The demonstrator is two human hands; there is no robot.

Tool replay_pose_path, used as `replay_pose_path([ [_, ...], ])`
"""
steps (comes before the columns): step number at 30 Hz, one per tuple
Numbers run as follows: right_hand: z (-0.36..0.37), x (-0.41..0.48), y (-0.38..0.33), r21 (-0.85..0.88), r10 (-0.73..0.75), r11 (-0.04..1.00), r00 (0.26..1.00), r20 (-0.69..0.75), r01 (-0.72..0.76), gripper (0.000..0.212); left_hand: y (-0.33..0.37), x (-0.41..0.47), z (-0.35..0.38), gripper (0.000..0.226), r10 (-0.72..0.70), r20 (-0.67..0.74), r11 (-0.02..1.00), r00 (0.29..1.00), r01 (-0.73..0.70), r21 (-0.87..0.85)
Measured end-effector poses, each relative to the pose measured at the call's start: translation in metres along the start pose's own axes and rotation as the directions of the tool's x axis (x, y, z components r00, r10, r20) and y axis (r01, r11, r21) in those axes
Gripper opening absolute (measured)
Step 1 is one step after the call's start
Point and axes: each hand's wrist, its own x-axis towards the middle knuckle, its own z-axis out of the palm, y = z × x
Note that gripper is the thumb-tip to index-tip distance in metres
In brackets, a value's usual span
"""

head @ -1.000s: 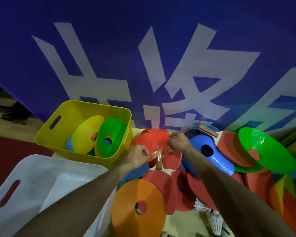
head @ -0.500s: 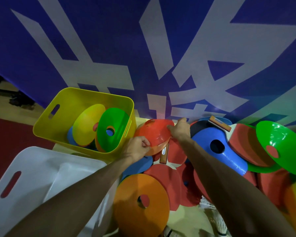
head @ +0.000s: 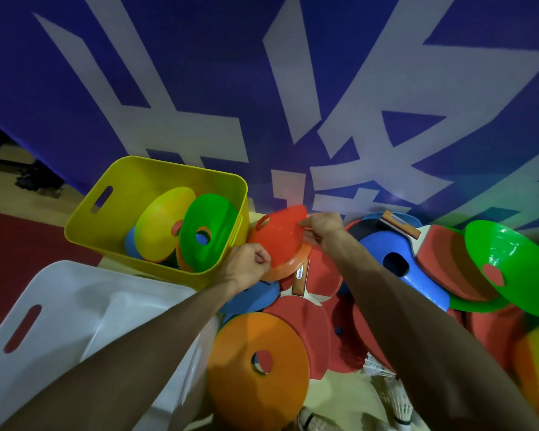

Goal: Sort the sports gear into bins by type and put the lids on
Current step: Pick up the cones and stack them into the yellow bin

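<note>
Red-orange plastic is held at the centre of the scene: a red disc cone (head: 277,241) is kept tilted between both hands, just to the right of the yellow bin (head: 181,168), with its left edge close against the bin's right wall. Its near-left rim is pinched by the curled fingers and thumb of the left hand (head: 246,269), and its far-right rim is pinched by the fingertips of the right hand (head: 322,227), so the line between the two grips runs from lower left to upper right. An orange rim (head: 293,264) is seen directly beneath the cone. Whether that second cone is lifted with it cannot be told. The bin lies leftward from the fingers, and the left hand is the nearer to it. The move is judged to be a short carry to the left, for which the cone must be raised over the right wall's rim. Inside the bin a green cone (head: 209,231) is leaned against that same wall, with a yellow cone (head: 162,222) beside it, so the room just past the rim is taken. Bare floor is offered only toward the bin's left and far walls. A snag on the rim or on the green cone is the likely fault. To the right, a blue cone (head: 383,253) and red paddles (head: 302,325) lie crowded close under the right forearm. The white bin (head: 75,293) stands nearer, below the left forearm.
</note>
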Motion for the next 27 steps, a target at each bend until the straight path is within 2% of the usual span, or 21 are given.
replay_pose_path([
  [3, -0.021, -0.003, -0.008, 0.174, 0.006, 0.985, 1.000, 0.017, -0.009, 0.018, -0.003, -0.002, 0.004, 0.012, 0.015, -0.012, 1.000, 1.000, -0.015, 0.011],
  [9, -0.071, 0.000, -0.003, 0.184, -0.028, 0.982, 0.998, -0.057, 0.038, 0.018, 0.002, -0.002, 0.021, 0.010, 0.001, 0.005, 0.998, 1.000, -0.001, 0.057],
  [12, -0.096, -0.002, 0.000, 0.254, -0.036, 0.965, 0.994, -0.104, 0.061, 0.018, 0.006, 0.000, 0.036, 0.013, -0.008, -0.003, 0.993, 1.000, 0.009, 0.120],
  [16, -0.125, -0.003, 0.006, 0.349, -0.012, 0.935, 0.986, -0.164, 0.070, 0.016, 0.009, 0.005, 0.053, 0.038, -0.027, -0.041, 0.971, 0.999, 0.036, 0.234],
  [20, -0.133, -0.004, 0.010, 0.410, 0.010, 0.910, 0.987, -0.160, 0.057, 0.013, 0.014, 0.015, 0.061, 0.071, -0.047, -0.072, 0.964, 0.996, 0.065, 0.259],
  [24, -0.128, -0.003, 0.008, 0.475, 0.007, 0.879, 0.993, -0.117, 0.050, 0.008, 0.018, 0.023, 0.064, 0.081, 0.041, -0.089, 0.912, 0.995, -0.001, 0.411],
  [27, -0.121, -0.007, 0.003, 0.523, -0.024, 0.850, 0.996, -0.087, 0.066, 0.005, 0.016, 0.029, 0.054, 0.065, 0.176, -0.071, 0.846, 0.982, -0.114, 0.521],
])
